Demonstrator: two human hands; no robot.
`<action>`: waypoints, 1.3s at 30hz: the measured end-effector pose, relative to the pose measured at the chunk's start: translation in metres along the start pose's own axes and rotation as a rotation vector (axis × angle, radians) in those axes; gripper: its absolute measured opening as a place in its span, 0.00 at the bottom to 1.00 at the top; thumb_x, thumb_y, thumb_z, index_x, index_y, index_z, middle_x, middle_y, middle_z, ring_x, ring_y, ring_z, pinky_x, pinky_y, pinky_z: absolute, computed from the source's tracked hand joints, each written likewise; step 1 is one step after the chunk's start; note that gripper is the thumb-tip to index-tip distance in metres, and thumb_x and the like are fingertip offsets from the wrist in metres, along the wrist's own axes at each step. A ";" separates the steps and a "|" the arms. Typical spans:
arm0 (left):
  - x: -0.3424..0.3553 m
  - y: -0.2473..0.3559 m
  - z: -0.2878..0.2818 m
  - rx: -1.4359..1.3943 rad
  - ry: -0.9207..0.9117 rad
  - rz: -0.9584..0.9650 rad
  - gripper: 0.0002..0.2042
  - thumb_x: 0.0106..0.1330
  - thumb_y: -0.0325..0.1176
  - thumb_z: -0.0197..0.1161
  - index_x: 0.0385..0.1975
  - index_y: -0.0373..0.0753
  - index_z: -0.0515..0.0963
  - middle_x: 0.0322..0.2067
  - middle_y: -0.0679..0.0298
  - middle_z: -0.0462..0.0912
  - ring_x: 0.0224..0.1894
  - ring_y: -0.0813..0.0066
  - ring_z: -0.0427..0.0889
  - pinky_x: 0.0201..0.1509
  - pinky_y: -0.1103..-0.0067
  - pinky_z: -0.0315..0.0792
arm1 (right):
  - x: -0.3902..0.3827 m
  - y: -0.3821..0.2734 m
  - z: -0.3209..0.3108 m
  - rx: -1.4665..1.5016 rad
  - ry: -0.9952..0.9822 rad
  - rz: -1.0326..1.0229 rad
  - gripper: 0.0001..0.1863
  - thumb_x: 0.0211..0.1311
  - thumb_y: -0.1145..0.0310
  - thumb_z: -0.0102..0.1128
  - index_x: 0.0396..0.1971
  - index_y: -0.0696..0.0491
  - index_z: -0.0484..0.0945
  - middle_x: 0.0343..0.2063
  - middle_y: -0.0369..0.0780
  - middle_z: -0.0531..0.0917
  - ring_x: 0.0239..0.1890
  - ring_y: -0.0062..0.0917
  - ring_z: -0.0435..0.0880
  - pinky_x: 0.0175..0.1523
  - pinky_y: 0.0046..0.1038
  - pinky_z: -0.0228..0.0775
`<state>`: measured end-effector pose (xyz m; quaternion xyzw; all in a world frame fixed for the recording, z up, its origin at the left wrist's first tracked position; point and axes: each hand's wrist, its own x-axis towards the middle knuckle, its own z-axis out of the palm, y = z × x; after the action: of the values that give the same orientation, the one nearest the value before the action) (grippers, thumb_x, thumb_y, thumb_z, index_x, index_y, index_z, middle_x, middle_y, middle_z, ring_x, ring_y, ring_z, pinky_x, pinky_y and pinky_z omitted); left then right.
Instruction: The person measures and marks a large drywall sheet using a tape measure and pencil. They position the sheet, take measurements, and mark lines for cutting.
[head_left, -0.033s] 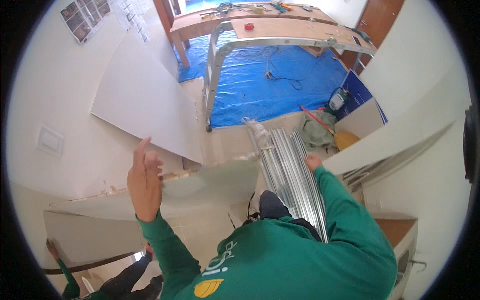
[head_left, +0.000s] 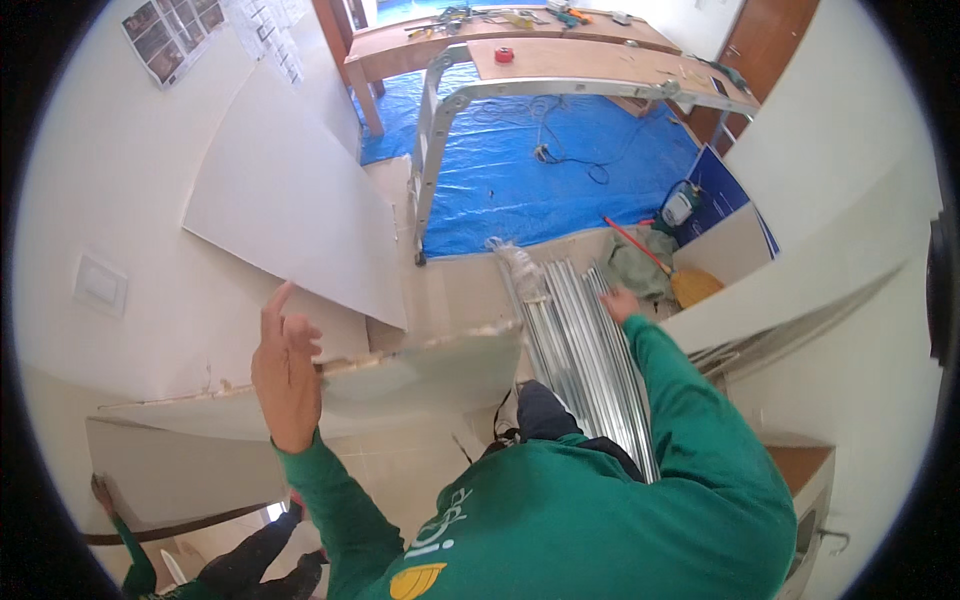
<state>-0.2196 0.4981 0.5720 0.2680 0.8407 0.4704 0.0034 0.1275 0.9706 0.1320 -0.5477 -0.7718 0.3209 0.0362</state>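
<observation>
My left hand (head_left: 287, 375) is raised in front of the rough top edge of a pale greenish drywall panel (head_left: 430, 375). Its index finger points up, the other fingers bend loosely, and nothing shows in them. Whether it touches the panel I cannot tell. My right hand (head_left: 620, 303) is over the right side of a bundle of long silvery metal profiles (head_left: 585, 370) on the floor. Its fingers look loosely apart, with nothing visible in them. Clear plastic wrap (head_left: 524, 275) covers the far left end of the bundle.
Another person's hand (head_left: 102, 490) rests on a grey panel (head_left: 180, 475) at lower left. A white board (head_left: 290, 210) leans on the left wall. Ahead, a folding-ladder platform (head_left: 570, 62) stands over blue sheeting (head_left: 520, 190). A broom (head_left: 695, 287) and green sprayer (head_left: 680, 205) stand right.
My right hand has moved slightly up and left over the metal profiles, its fingers reaching further left. My left hand stays almost in place.
</observation>
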 end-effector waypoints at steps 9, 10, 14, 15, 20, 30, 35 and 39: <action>0.031 -0.032 0.013 0.060 0.317 -0.145 0.40 0.79 0.69 0.41 0.71 0.37 0.71 0.35 0.63 0.81 0.28 0.79 0.74 0.35 0.83 0.70 | 0.307 -0.465 -0.106 -0.090 0.483 -0.710 0.51 0.62 0.37 0.71 0.71 0.60 0.62 0.53 0.62 0.83 0.55 0.56 0.85 0.60 0.51 0.77; 0.031 -0.027 0.016 0.136 0.367 -0.217 0.44 0.77 0.72 0.40 0.72 0.36 0.71 0.34 0.65 0.80 0.28 0.80 0.73 0.34 0.84 0.69 | 0.332 -0.493 -0.107 -0.141 0.409 -0.626 0.54 0.64 0.34 0.66 0.76 0.59 0.56 0.59 0.63 0.79 0.60 0.58 0.81 0.66 0.50 0.74; 0.026 -0.014 0.008 0.236 0.369 -0.375 0.55 0.66 0.83 0.41 0.73 0.34 0.69 0.31 0.67 0.77 0.27 0.85 0.70 0.31 0.85 0.67 | 0.459 -0.559 -0.120 -0.390 0.334 -0.602 0.58 0.64 0.27 0.58 0.79 0.57 0.52 0.65 0.60 0.76 0.66 0.57 0.78 0.69 0.51 0.71; 0.022 -0.021 0.005 0.253 0.388 -0.415 0.56 0.64 0.85 0.43 0.73 0.36 0.69 0.31 0.68 0.76 0.27 0.85 0.71 0.30 0.86 0.67 | 0.487 -0.563 -0.123 -0.431 0.331 -0.623 0.58 0.64 0.26 0.58 0.78 0.57 0.53 0.64 0.60 0.76 0.65 0.57 0.78 0.69 0.51 0.71; 0.041 -0.011 0.006 0.205 0.265 -0.435 0.50 0.70 0.77 0.47 0.72 0.32 0.69 0.33 0.67 0.75 0.34 0.81 0.73 0.37 0.82 0.69 | 0.611 -0.572 -0.132 -0.539 0.310 -0.650 0.57 0.62 0.24 0.58 0.76 0.56 0.57 0.62 0.57 0.79 0.64 0.56 0.80 0.68 0.50 0.71; 0.022 0.001 0.018 0.253 0.343 -0.440 0.53 0.65 0.82 0.48 0.69 0.33 0.72 0.31 0.67 0.76 0.31 0.80 0.75 0.35 0.82 0.72 | 0.726 -0.579 -0.109 -0.470 0.355 -0.573 0.56 0.57 0.20 0.58 0.70 0.54 0.66 0.58 0.53 0.84 0.61 0.54 0.82 0.67 0.49 0.71; 0.029 -0.008 0.013 0.241 0.326 -0.391 0.51 0.68 0.80 0.46 0.68 0.33 0.74 0.31 0.67 0.76 0.32 0.80 0.76 0.36 0.82 0.73 | 0.737 -0.572 -0.116 -0.404 0.382 -0.563 0.56 0.55 0.18 0.58 0.67 0.54 0.71 0.56 0.50 0.86 0.60 0.53 0.84 0.66 0.48 0.71; 0.028 0.004 0.015 0.278 0.267 -0.432 0.50 0.68 0.80 0.46 0.66 0.34 0.76 0.31 0.67 0.76 0.33 0.80 0.76 0.37 0.83 0.73 | 0.698 -0.567 -0.085 -0.130 0.315 -0.701 0.49 0.58 0.23 0.60 0.62 0.54 0.74 0.45 0.46 0.86 0.49 0.41 0.86 0.59 0.41 0.75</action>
<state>-0.2377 0.5245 0.5734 0.0166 0.9277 0.3704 -0.0439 -0.5815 1.5053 0.2965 -0.2943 -0.9159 0.1516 0.2271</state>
